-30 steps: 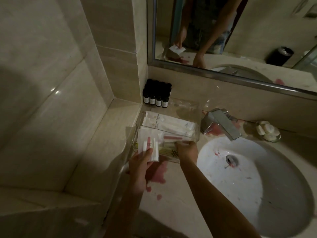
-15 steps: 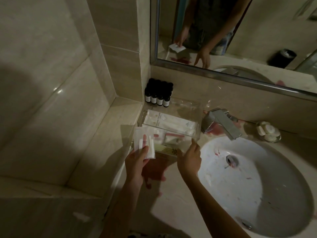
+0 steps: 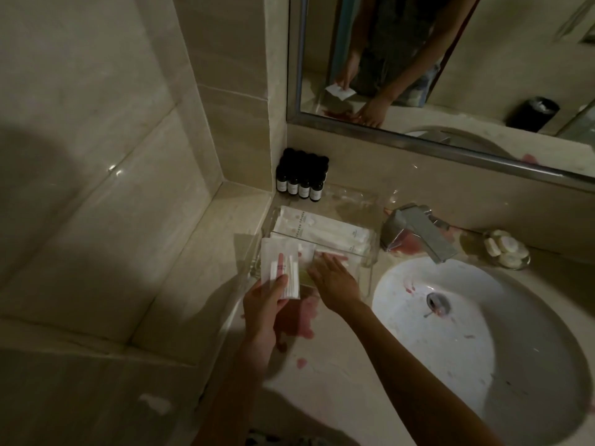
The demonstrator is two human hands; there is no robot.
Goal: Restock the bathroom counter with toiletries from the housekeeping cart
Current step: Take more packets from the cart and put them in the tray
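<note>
Advanced from tray rim since earlier frame: right hand [image 3: 335, 280], fingers straight and relaxed, spread over long white packets [image 3: 322, 230] inside clear rectangular acrylic tray [image 3: 374, 251]. Left hand [image 3: 262, 305] pinching thin white paper sachets [image 3: 279, 268] above tray's near-left corner, over beige stone counter [image 3: 322, 381].

On the counter [image 3: 338, 365], the tray [image 3: 370, 252] sits at ten o'clock from the basin [image 3: 483, 333], with long sachets [image 3: 322, 228] lying in it. Small bottles [image 3: 301, 185] stand clustered at the tray's eleven o'clock, in the wall corner. The faucet [image 3: 421, 233] is at the basin's eleven o'clock, the soap dish [image 3: 507, 249] near twelve, and the mirror [image 3: 450, 59] is behind both. The left hand [image 3: 264, 304] holds a packet [image 3: 280, 265] over the tray's seven o'clock corner. Just right of it, the right hand [image 3: 335, 281] reaches over the near rim.
</note>
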